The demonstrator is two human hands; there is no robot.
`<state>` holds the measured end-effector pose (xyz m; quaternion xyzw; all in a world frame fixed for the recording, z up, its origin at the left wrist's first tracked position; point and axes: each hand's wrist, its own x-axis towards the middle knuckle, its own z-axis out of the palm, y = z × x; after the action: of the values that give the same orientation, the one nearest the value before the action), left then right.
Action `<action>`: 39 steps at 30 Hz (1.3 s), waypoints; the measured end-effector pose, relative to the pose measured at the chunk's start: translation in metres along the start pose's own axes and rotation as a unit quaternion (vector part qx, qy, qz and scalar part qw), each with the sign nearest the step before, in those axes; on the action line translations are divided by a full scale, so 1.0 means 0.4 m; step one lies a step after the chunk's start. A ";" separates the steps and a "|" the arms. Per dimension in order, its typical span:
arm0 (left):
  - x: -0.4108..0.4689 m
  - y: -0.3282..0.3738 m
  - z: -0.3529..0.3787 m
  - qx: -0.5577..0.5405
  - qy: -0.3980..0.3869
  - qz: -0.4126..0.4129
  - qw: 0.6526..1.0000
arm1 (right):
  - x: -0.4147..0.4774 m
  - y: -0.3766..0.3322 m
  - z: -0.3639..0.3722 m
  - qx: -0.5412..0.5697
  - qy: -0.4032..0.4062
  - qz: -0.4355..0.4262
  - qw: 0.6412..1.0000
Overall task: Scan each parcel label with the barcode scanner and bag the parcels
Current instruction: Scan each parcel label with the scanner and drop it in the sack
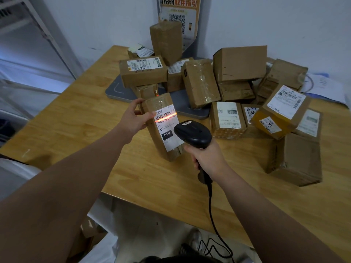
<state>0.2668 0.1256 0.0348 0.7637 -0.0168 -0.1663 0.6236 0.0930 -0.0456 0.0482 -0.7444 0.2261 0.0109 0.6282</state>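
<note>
Head view: the left hand [135, 115] grips the upper left edge of a tall taped cardboard parcel [163, 149], thumb on the front by the label and fingers curled round the back. The parcel stands on end on the wooden table [76, 120], leaning slightly. Its white label [168, 130] faces the camera, printed with a barcode and "010", and an orange scan line [165, 118] lies across the barcode. The right hand [207, 160] is closed round the handle of a black barcode scanner [192, 134], whose head points at the label and covers its lower right edge. A black cable [214, 221] runs from the handle down past the table edge and coils on the floor. Just behind the held parcel lies a grey flat platform [115, 90] bearing several boxes, among them a labelled box [144, 73] lying flat and a tall upright box [167, 40]. To the right the pile spreads: a leaning taped box [199, 82], a large box with a raised flap [240, 62], a small labelled box [228, 118], a tilted yellow-taped box [281, 112] and a big plain box [298, 160] near the table's front edge. Papers [326, 86] lie at the far right. A QR-code poster [180, 16] hangs on the wall. Under the table sits a cardboard box [89, 236]; its contents cannot be told.
</note>
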 end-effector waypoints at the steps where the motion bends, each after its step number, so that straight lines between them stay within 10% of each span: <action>1: -0.001 0.000 0.000 0.001 0.000 0.000 1.000 | 0.001 0.000 0.000 0.002 0.000 0.001 1.000; 25: -0.084 -0.021 -0.023 -0.038 0.043 0.028 0.998 | -0.029 -0.002 0.034 0.026 -0.008 -0.031 0.999; 39: -0.548 -0.288 -0.565 0.067 0.233 0.061 0.968 | -0.252 0.046 0.567 -0.026 -0.203 -0.003 0.979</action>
<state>0.1008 0.4161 0.0131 0.8190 0.0715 0.0562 0.5665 0.0570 0.1982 0.0137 -0.7435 0.0914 0.1662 0.6412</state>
